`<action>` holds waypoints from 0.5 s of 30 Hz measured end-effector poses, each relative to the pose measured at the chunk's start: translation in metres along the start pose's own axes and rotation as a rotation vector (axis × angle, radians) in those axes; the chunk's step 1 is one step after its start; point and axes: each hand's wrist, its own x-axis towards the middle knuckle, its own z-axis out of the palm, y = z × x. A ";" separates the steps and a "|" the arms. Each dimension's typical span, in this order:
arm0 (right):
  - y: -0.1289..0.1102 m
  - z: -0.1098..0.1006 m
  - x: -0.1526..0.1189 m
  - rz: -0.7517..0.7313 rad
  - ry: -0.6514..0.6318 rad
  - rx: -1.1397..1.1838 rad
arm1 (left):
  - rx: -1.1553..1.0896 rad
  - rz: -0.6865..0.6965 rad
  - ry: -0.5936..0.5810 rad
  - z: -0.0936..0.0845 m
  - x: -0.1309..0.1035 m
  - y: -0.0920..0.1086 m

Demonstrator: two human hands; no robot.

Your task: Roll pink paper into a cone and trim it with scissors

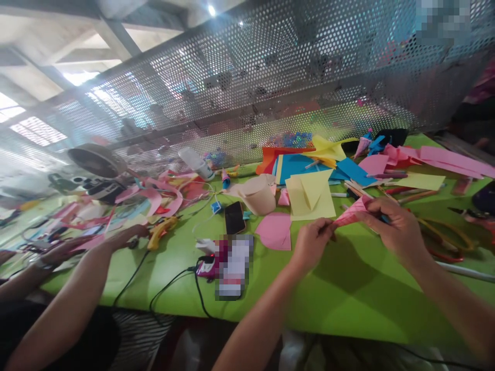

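Observation:
A small pink paper cone (pixel 351 211) with a criss-cross pattern is held between my two hands above the green table. My left hand (pixel 314 241) pinches its narrow tip. Around the wide end, the fingers of my right hand (pixel 396 222) are closed. A bit of blue shows by the right fingers, too small to name. Left of my left hand lies a cut piece of pink paper (pixel 274 232). Pale yellow paper sheets (pixel 294 198), one of them folded, lie just behind my left hand. Yellow-handled scissors (pixel 444 234) rest beside my right hand.
A perforated metal screen (pixel 240 87) stands along the table's back. Left of me lie phones (pixel 235 217), a power adapter with cables (pixel 211 265) and a yellow glue gun (pixel 162 231). A co-worker's arm (pixel 88 273) reaches in from the left. A beige paper roll (pixel 260 196) stands mid-table.

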 end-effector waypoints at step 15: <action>0.011 -0.004 0.000 0.135 0.044 0.066 | 0.002 -0.015 -0.050 -0.004 0.002 0.005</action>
